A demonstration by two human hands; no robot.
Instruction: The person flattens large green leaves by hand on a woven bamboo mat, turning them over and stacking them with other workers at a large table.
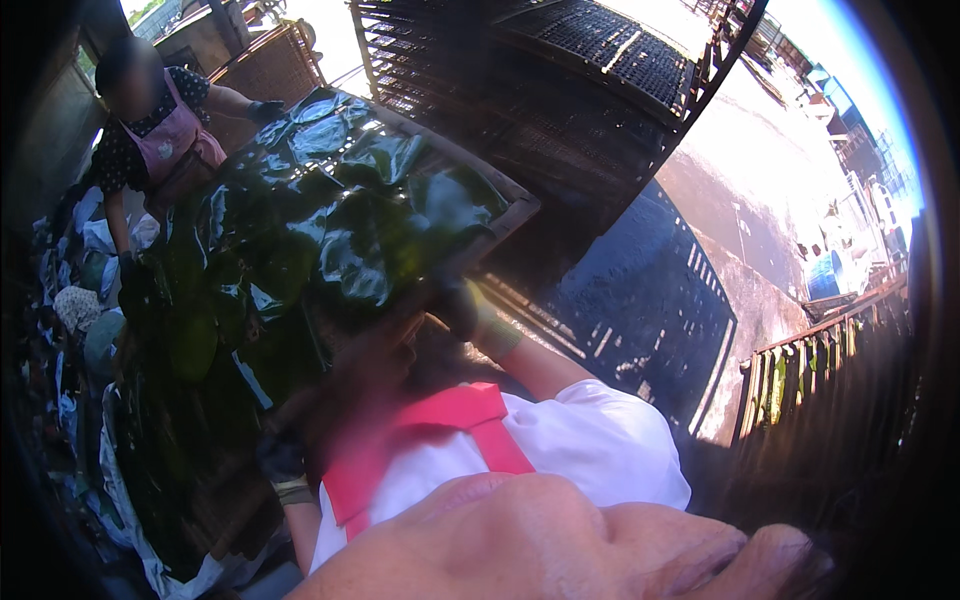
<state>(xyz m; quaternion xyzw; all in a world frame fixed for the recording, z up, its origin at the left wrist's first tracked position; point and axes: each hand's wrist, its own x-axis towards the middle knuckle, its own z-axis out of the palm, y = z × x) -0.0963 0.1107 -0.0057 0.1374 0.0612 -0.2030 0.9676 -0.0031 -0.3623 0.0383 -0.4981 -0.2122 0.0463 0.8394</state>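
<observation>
A wooden-framed tray [515, 205] covered with large, glossy, wet dark-green leaf-like sheets [370, 240] lies in front of me. My right hand [462, 310], in a dark glove with a greenish cuff, is closed on its near right edge. At the near left edge my left hand [283, 458], also gloved, grips the frame; deep shadow hides most of its fingers. Across the tray stands a co-worker [170, 140] in a pink apron. One gloved hand of theirs [265, 112] is at the far edge, and the other [130, 270] is by the left side.
A dark slatted rack [600, 50] with mesh trays stands beyond the tray. Piled bags and cloths [95, 240] crowd the left side. To the right, a low rack [800, 385] holds hanging green strips, and a blue barrel [825, 275] stands farther off on the sunlit ground.
</observation>
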